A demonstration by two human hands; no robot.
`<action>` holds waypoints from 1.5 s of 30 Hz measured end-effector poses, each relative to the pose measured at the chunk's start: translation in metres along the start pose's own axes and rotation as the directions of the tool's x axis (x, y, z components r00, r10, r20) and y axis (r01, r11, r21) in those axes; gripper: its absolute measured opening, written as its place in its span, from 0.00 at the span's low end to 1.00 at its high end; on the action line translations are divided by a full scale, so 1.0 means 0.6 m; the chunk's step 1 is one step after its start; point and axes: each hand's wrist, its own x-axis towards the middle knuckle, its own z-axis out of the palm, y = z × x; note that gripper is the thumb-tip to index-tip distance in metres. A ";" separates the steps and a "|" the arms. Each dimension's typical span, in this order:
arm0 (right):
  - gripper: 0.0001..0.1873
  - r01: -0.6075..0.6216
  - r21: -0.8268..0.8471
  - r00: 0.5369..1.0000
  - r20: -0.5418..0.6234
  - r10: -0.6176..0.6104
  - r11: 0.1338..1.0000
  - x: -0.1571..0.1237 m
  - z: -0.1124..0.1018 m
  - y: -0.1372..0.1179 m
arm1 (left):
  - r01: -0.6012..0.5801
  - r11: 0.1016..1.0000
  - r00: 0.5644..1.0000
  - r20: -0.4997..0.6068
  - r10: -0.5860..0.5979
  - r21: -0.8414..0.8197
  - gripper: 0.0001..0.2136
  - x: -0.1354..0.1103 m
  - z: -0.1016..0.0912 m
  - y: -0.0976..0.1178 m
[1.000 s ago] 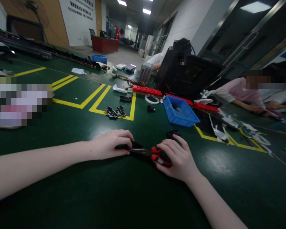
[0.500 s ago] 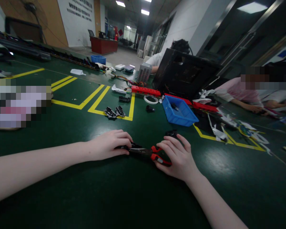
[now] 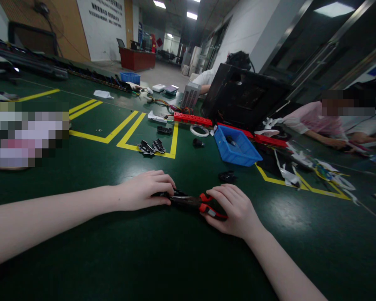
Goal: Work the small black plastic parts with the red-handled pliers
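Observation:
My right hand point(image 3: 233, 209) is closed around the red handles of a pair of pliers point(image 3: 189, 201), whose dark jaws point left. The jaws reach a small black part point(image 3: 180, 193) that my left hand point(image 3: 155, 189) pinches between thumb and fingers; whether they grip it I cannot tell. Most of that part is hidden by my fingers. Just beyond my right hand lies another black piece point(image 3: 227, 176) on the green table point(image 3: 138, 259). Farther off are a dark cone-like piece point(image 3: 198, 143) and two black-and-silver pieces point(image 3: 152, 146) side by side.
A blue bin point(image 3: 238, 146) with a dark item inside stands beyond my right hand. Behind it run red power strips point(image 3: 192, 119) and a large black case point(image 3: 246, 96). A white ring point(image 3: 199, 131) lies near the bin. A person in pink point(image 3: 313, 119) sits at the right.
The fingers of my right hand have curled in from being raised, so the black piece beyond them shows more fully. My left hand stays almost where it was.

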 end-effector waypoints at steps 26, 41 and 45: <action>0.19 -0.099 0.121 0.991 0.104 0.086 0.988 -0.006 0.000 -0.002 | -0.038 0.999 0.999 -0.017 0.039 0.039 0.06 -0.001 0.003 -0.004; 0.15 -0.311 0.257 0.919 0.328 0.221 0.915 0.001 -0.016 -0.008 | -0.033 0.999 0.999 -0.023 0.034 0.029 0.07 0.001 0.004 -0.004; 0.14 -0.357 0.282 0.900 0.361 0.246 0.891 0.004 -0.020 -0.011 | -0.025 0.999 0.999 -0.026 0.026 0.024 0.07 0.001 0.003 -0.002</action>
